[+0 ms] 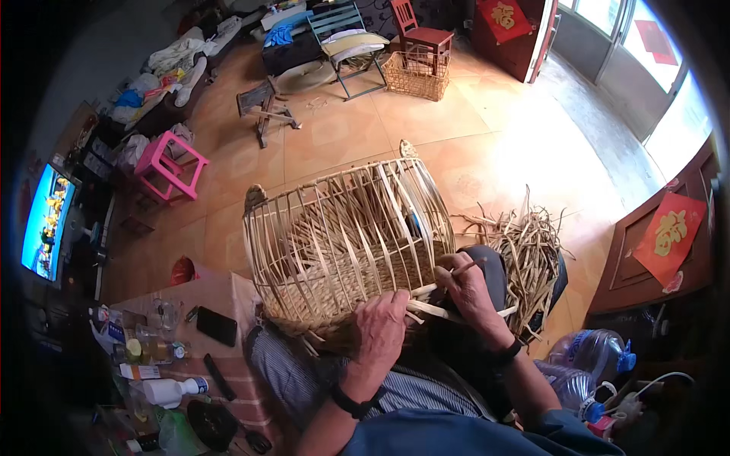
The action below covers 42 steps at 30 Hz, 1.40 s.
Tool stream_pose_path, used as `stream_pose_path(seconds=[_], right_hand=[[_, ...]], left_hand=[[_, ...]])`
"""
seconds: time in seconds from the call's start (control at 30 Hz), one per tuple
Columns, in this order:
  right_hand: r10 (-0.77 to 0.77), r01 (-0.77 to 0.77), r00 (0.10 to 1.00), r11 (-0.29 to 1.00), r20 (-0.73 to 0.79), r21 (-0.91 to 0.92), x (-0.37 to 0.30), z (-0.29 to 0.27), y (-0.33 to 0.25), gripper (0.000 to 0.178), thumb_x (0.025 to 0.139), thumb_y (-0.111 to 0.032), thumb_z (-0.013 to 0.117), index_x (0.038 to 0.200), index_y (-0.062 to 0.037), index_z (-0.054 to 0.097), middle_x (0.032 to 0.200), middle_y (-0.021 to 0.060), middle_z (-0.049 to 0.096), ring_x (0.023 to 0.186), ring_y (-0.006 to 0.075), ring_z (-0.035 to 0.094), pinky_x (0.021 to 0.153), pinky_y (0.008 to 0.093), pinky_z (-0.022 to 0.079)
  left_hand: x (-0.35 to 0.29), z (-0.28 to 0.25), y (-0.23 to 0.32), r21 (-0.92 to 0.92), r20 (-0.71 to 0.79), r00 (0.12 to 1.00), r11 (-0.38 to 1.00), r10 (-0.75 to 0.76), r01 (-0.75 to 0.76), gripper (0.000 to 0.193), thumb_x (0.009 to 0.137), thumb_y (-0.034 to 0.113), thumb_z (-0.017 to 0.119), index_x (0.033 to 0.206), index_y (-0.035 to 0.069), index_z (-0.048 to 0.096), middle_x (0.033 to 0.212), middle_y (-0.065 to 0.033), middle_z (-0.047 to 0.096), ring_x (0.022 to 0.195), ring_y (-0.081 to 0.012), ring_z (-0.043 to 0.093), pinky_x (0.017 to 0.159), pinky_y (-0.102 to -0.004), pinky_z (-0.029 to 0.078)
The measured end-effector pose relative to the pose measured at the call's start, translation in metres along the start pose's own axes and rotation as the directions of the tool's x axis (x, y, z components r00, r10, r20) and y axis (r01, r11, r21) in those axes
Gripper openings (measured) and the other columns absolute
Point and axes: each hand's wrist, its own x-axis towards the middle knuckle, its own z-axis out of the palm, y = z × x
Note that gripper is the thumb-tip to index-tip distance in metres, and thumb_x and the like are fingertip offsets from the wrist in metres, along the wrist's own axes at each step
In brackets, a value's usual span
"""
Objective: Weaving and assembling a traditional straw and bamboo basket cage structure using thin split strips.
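Note:
A partly woven basket lies tilted across my lap, with a dense woven lower part and bare upright stakes above it. My left hand grips its near right edge, fingers curled over a pale flat strip. Just to the right, my right hand is closed in a pinch on a weaving strand, whose brown end pokes up past the fingers. Pale strip ends stick out between the two hands. What lies under my palms is hidden.
A heap of loose dry strands sits right of my knee. Left is a table with a black phone and bottles. Large plastic bottles stand at lower right. Further off are a pink stool, folding chair and wicker basket.

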Motion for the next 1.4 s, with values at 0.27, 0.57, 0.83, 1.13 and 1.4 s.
stream_pose_path(seconds=[0.27,0.57,0.83,1.13,1.4], right_hand=[[-0.118,0.167,0.971,0.956,0.208,-0.24,0.008,0.005,-0.016,0.015,0.096,-0.013,0.068,0.093,0.0003,0.063,0.092,0.0163,0.053,0.089,0.0356,0.055,0.077,0.0428,0.046],[-0.312,0.357,0.923,0.911,0.224,-0.205,-0.002,0.049,-0.072,0.015,0.096,-0.017,0.07,0.095,-0.0036,0.064,0.09,0.0163,0.053,0.083,0.0387,0.059,0.071,0.0464,0.048],[-0.407,0.397,0.911,0.908,0.063,0.135,-0.017,0.033,-0.048,0.013,0.094,-0.01,0.073,0.099,-0.0001,0.067,0.091,0.0153,0.059,0.082,0.0308,0.06,0.072,0.0406,0.049],[0.117,-0.129,0.928,0.992,-0.354,-0.009,-0.047,-0.147,0.11,0.015,0.104,-0.013,0.063,0.102,0.0009,0.069,0.084,0.0032,0.068,0.074,0.008,0.061,0.067,0.0264,0.051],[0.353,-0.463,0.885,0.592,-0.305,-0.66,-0.165,-0.182,0.321,0.031,0.094,-0.006,0.055,0.124,-0.0089,0.062,0.103,0.0246,0.065,0.092,0.0423,0.066,0.082,0.0505,0.053]], left_hand=[[0.003,-0.016,-0.006,-0.021,-0.056,0.998,0.999,0.023,-0.024,0.032,0.072,-0.001,0.075,0.102,0.007,0.067,0.09,-0.013,0.069,0.088,-0.0355,0.068,0.075,-0.0462,0.051],[-0.02,-0.081,-0.067,-0.104,-0.02,0.999,0.993,-0.049,0.047,0.034,0.068,-0.002,0.076,0.1,0.003,0.069,0.092,-0.016,0.071,0.09,-0.0367,0.069,0.079,-0.0424,0.053],[-0.025,-0.066,-0.076,0.146,-0.021,0.993,0.983,0.117,-0.112,0.035,0.077,0.013,0.071,0.11,0.003,0.066,0.097,-0.0173,0.066,0.094,-0.04,0.063,0.083,-0.05,0.05],[-0.033,-0.076,-0.071,-0.068,0.097,0.981,0.982,-0.17,0.177,0.077,0.064,0.04,0.091,0.124,0.003,0.062,0.109,-0.017,0.065,0.104,-0.0377,0.063,0.094,-0.0469,0.048],[-0.026,-0.083,-0.077,-0.331,0.105,0.983,0.927,-0.152,0.179,0.084,0.096,0.078,0.042,0.12,0.002,0.068,0.109,-0.0147,0.07,0.107,-0.0303,0.064,0.098,-0.0403,0.046]])
